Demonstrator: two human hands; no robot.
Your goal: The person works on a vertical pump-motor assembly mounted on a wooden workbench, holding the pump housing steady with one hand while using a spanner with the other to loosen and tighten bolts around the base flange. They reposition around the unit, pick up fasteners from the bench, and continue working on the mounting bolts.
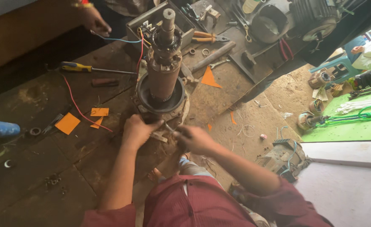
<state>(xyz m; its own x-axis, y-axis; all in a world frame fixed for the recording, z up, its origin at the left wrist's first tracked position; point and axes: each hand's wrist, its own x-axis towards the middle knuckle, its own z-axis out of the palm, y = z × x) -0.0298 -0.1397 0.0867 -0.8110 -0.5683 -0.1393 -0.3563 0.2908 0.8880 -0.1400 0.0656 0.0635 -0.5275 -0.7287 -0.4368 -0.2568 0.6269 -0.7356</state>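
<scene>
I've got my left hand (137, 131) clamped on the motor housing (162, 98) at twelve o'clock, right hand (194, 138) pinching a small metal tool (168, 127) (tip hidden): a slip could tip that upright rotor (165, 59).

A rusty brown motor assembly (163, 71) stands upright at the near edge of the dark wooden surface (47, 168), its grey shaft pointing up from a round black housing at its base. A thin metal tool (169, 127) lies tilted against the base flange, at its near right side.
</scene>
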